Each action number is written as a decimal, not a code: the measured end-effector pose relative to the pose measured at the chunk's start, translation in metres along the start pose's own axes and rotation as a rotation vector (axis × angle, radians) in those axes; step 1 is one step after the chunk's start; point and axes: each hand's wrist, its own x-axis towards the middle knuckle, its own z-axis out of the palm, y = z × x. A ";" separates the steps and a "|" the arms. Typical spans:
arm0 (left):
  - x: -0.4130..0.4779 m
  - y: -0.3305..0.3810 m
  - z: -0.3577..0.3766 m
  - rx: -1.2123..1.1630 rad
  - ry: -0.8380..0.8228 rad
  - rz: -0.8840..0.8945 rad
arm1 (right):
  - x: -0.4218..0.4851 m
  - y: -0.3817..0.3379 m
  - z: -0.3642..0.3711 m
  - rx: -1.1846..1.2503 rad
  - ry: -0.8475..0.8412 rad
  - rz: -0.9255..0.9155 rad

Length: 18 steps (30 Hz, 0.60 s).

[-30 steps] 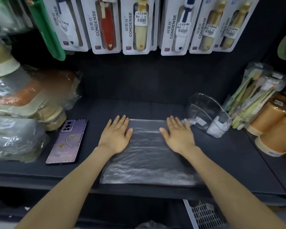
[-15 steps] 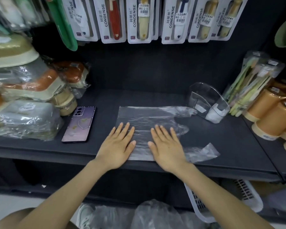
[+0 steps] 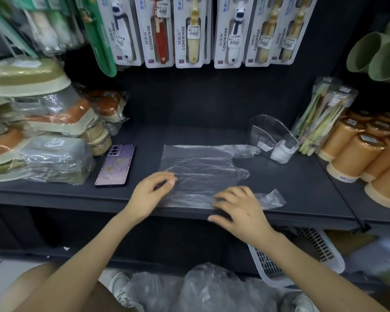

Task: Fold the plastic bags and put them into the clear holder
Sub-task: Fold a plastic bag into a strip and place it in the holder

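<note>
On dark shelf [image 3: 291,188], plastic bag [image 3: 200,167] flat, long axis left-right, handles [image 3: 245,150] toward clear holder [image 3: 270,136] far right; left hand [image 3: 146,197] pinching near-left edge, right hand [image 3: 241,210] gripping near-right edge.

Single wide-angle camera on my head, facing forward and down, close over the shelf [image 3: 302,190]; left hand [image 3: 149,194], right hand [image 3: 241,210] mid-frame.
</note>
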 end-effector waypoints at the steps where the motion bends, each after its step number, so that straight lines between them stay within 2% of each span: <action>1: -0.008 0.001 -0.002 0.017 -0.022 0.022 | -0.006 -0.002 0.003 -0.029 0.017 -0.040; 4: -0.026 0.000 -0.007 0.051 -0.048 0.077 | -0.024 -0.006 0.013 -0.069 0.128 -0.105; 6: -0.035 0.000 -0.010 0.037 -0.056 0.099 | -0.029 -0.007 0.011 -0.024 0.223 -0.095; 8: -0.043 0.001 -0.011 -0.012 -0.057 0.095 | -0.034 -0.010 0.002 0.034 0.235 -0.054; 11: -0.052 0.006 -0.014 -0.119 -0.060 0.097 | -0.038 -0.017 -0.022 0.247 0.118 0.120; 14: -0.057 0.014 -0.014 -0.303 -0.073 0.091 | -0.030 -0.018 -0.054 0.617 -0.067 0.382; 16: -0.056 0.020 -0.013 -0.444 -0.044 0.072 | -0.020 -0.010 -0.068 0.775 -0.119 0.454; 18: -0.051 0.022 -0.011 -0.507 0.001 0.027 | -0.008 0.002 -0.077 0.831 -0.132 0.493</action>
